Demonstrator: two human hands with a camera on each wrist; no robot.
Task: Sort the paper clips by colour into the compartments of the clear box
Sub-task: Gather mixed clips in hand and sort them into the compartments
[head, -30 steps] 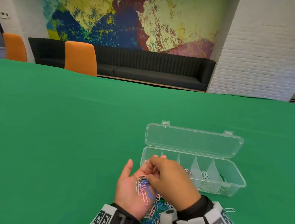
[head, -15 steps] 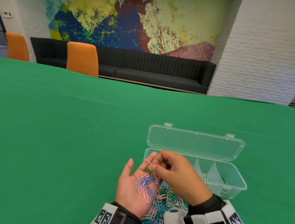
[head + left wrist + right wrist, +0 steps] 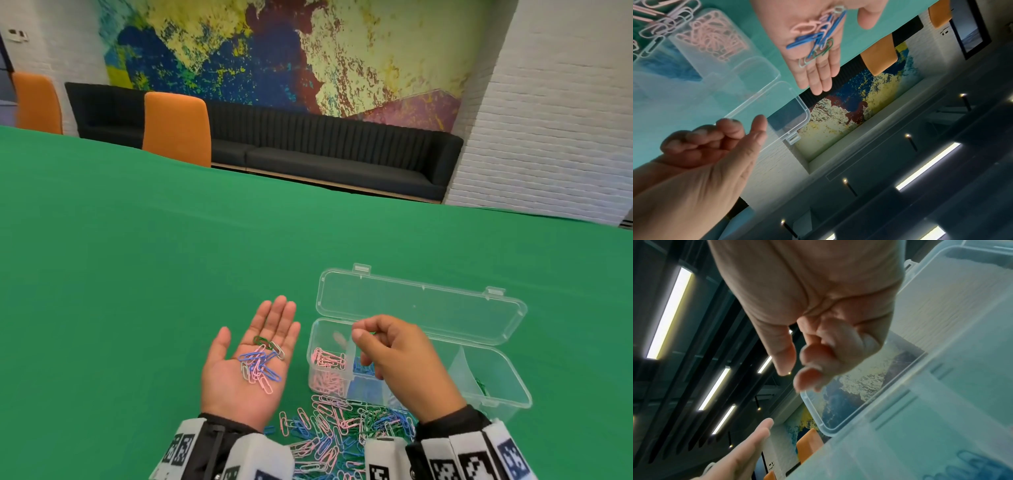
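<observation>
In the head view the left hand [image 3: 245,371] lies palm up in the lower centre of the frame, above the green surface [image 3: 137,274], its fingers [image 3: 279,317] straight and together and its thumb spread to the left; a small bunch of paper clips [image 3: 260,365] in blue, pink, white and green rests loose on the palm, none of them pinched. The right hand [image 3: 399,359] hovers just to the right of it, over the left end of the clear box [image 3: 507,394], with its fingers curled inward and the thumb tip close to the forefinger; the right wrist view shows a small gap between thumb and curled fingers [image 3: 812,378] with no clip visible there, though a faint pink blur sits in the box just left of the hand in the head view and I cannot tell what it is. The clear box stands at the lower right of the frame with its lid [image 3: 418,308] swung open toward the top. Its leftmost compartment holds pink clips [image 3: 327,359], the next one to the right holds blue clips [image 3: 363,368], and a few green clips [image 3: 482,386] show in the compartment at the right end. A loose pile of mixed clips [image 3: 342,428] lies on the surface at the bottom of the frame, just below the box and between the two wrists.
</observation>
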